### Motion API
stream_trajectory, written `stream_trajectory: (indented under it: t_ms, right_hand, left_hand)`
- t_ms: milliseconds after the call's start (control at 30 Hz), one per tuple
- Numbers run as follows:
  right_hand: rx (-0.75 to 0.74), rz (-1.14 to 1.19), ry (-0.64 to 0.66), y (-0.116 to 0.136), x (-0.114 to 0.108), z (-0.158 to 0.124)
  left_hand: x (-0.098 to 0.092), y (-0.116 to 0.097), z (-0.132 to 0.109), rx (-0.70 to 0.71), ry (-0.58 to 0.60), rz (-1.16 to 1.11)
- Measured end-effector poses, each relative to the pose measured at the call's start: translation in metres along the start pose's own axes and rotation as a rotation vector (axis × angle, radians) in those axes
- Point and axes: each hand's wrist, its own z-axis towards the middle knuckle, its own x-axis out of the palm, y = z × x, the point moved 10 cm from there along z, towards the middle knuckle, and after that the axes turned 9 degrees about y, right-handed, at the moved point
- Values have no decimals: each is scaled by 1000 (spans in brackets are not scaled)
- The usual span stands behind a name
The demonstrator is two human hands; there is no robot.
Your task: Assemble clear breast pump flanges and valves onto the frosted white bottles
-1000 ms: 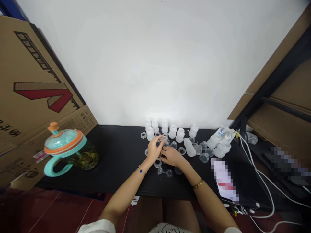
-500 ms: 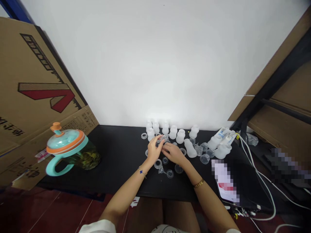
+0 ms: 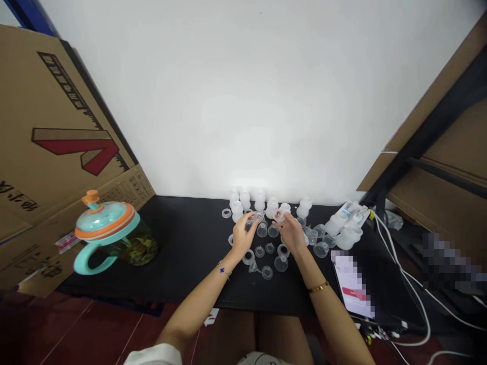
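My left hand is closed, fingertips pinching a clear silicone teat; its exact shape is partly covered by the fingers. To its right, my right hand grips a translucent white bottle ring between thumb and fingers, raised above the table. Below and between the hands lie loose clear parts: a ring, a clear domed cap and a clear teat. Several frosted white baby bottles stand behind the hands, among them a bottle near the wall.
Clear caps lie to the right, beside more bottles. A teal-and-orange lidded jug stands left on the black table. A phone and white cables lie right. Cardboard stands at left.
My right hand has moved right and up, away from my left, and now holds the ring apart. My left hand stays nearly in place. More clear parts on the table are now uncovered.
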Motion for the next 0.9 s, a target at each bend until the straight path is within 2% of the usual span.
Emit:
stream_trajectory:
  t_ms: [100,233,400,567,700,800,900]
  right_hand:
    - [108,220,-49,-8,-11,-6]
    - [148,347,-80,-11,-18,-9]
    - [181,388,-76,-17,-14,-9]
    - [196,308,-61,-29,-13,-11]
    - [200,227,-27,-37,-11,-12]
    - [232,172,-2,-42,-7,-14]
    - [282,151,80,-44,7,-17]
  left_hand:
    - [3,2,-1,-1,8,-3]
    - [9,9,-1,-25,34,-63]
    - [15,23,-1,-99,49,-178]
    - [19,31,-2,-133,63,-277]
    - [27,23,-2,-121,153,-382]
    - [35,8,-4,-49,266,-403]
    - [44,-5,-7,33,366,-404]
